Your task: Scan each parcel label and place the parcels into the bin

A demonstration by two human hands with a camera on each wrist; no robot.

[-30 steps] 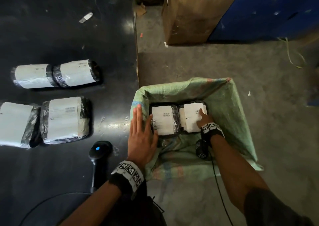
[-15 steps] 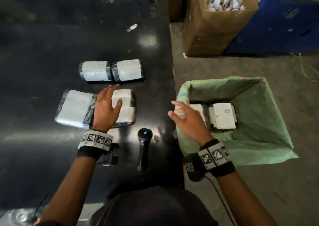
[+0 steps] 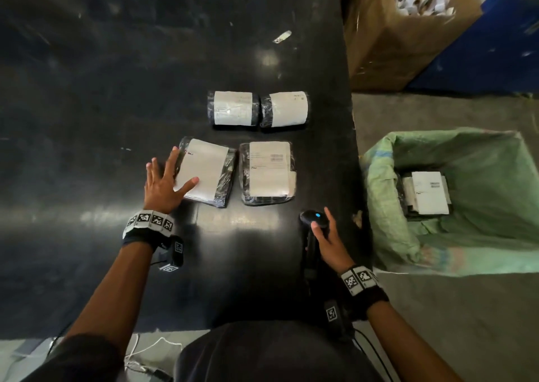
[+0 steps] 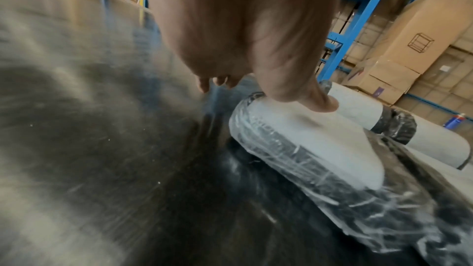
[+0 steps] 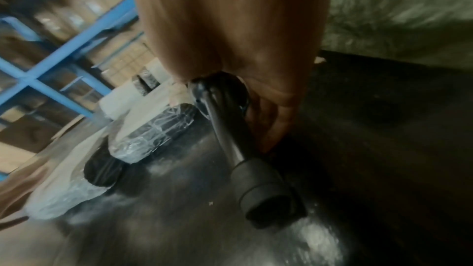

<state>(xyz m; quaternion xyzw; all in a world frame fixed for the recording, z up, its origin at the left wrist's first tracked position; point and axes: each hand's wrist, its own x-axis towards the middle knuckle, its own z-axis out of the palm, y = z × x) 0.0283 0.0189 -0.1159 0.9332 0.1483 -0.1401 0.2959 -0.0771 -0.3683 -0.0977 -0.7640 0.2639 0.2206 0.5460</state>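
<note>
Nearest the camera, at lower centre-right of the head view, a black handheld scanner [image 3: 312, 230] is lain on the black table [image 3: 87, 119], its long axis running up the frame, with the head and blue light at the far end. The right hand [image 3: 328, 243] is curled around its handle, thumb by the head; in the right wrist view the fingers [image 5: 271, 120] are seen wrapped beside the scanner's neck.

To the left at mid-frame, the left hand [image 3: 163, 185] is spread with straight fingers, resting on the left edge of a flat parcel [image 3: 205, 171]; the thumb [image 4: 317, 98] is pressed on its white label. This parcel is tilted slightly, its long axis running up the frame and leaning left. Just beside it to the right lies a second flat parcel [image 3: 268, 173], label up, long axis up the frame, barcode at its upper right.

Behind these, two rolled parcels [image 3: 233, 108] [image 3: 287, 108] are laid end to end, touching, long axes across the frame.

At the right edge, on the floor, the green-lined bin [image 3: 481, 154] holds labelled parcels [image 3: 430, 192].

A cardboard box [image 3: 393, 43] is seen at upper right.
</note>
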